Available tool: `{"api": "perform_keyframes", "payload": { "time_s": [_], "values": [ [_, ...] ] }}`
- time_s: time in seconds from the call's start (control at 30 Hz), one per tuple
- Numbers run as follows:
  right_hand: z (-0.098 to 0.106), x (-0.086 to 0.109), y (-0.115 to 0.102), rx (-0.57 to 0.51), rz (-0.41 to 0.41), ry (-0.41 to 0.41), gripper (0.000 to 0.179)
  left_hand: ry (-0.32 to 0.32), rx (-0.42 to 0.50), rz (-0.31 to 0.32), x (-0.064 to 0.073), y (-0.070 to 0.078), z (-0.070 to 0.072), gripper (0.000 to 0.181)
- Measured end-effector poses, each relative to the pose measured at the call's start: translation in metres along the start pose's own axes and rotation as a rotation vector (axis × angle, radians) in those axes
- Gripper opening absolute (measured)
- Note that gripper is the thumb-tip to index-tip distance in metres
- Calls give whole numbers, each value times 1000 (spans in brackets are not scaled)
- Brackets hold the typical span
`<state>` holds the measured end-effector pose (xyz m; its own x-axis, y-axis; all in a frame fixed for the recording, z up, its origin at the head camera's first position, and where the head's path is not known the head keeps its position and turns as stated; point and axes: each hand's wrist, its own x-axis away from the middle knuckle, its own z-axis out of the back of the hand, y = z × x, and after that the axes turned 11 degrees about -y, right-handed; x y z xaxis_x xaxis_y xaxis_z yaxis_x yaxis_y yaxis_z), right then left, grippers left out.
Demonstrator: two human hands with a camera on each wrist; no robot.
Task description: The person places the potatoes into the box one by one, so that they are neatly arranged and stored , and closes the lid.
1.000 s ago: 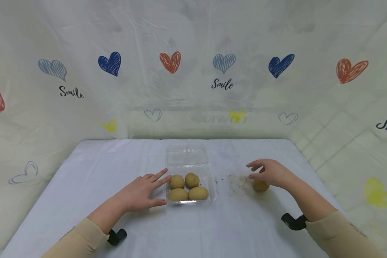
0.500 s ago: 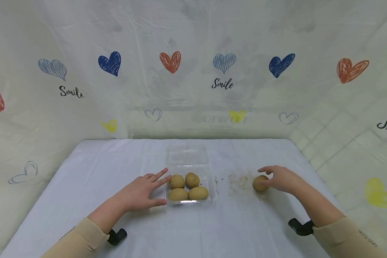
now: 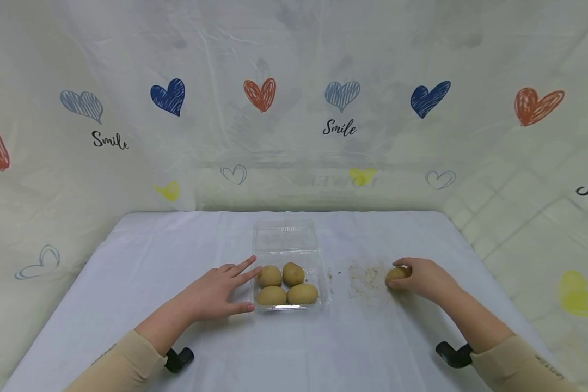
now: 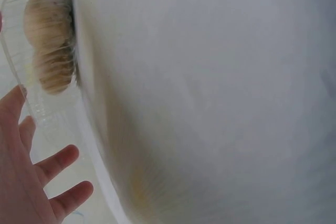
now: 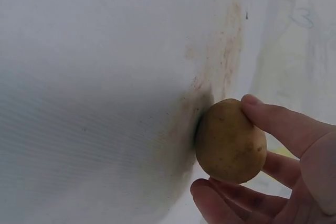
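In the head view, my right hand (image 3: 430, 279) holds a round, tan potato (image 3: 393, 276) on the right side of the white-covered table. The right wrist view shows the thumb against one side of this potato (image 5: 229, 142) and the fingers curled round the other side. My left hand (image 3: 219, 292) is spread out, its fingertips touching the left edge of a clear plastic clamshell box (image 3: 285, 238). The box lies with its lid folded back, and several potatoes (image 3: 301, 294) sit in its base. Through the clear wall, the left wrist view shows potatoes (image 4: 48, 24) too.
Brown dirt crumbs (image 3: 367, 279) are scattered on the white tablecloth (image 3: 294, 348) between the box and the right hand. Behind the table hangs a pale sheet (image 3: 294, 147) printed with hearts. A black camera mount (image 3: 454, 355) sits at the right wrist.
My right hand, first above the potato with loose fingers, has shifted slightly right, come down and gripped it. The left hand and the box have stayed put.
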<state>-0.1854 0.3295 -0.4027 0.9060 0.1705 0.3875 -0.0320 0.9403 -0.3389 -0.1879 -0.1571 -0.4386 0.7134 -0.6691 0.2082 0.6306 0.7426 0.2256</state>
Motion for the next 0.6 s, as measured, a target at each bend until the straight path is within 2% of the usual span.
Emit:
{"api": "perform_keyframes", "payload": {
  "time_s": [0.2, 0.43, 0.6],
  "values": [
    [-1, 2, -2, -19, 1, 10, 61, 6, 0, -2, 0, -1, -2, 81],
    [-3, 5, 1, -61, 87, -10, 61, 7, -9, 5, -1, -2, -3, 82],
    [-2, 9, 4, -120, 116, -33, 64, 5, -5, 6, -1, -1, -2, 81]
  ]
}}
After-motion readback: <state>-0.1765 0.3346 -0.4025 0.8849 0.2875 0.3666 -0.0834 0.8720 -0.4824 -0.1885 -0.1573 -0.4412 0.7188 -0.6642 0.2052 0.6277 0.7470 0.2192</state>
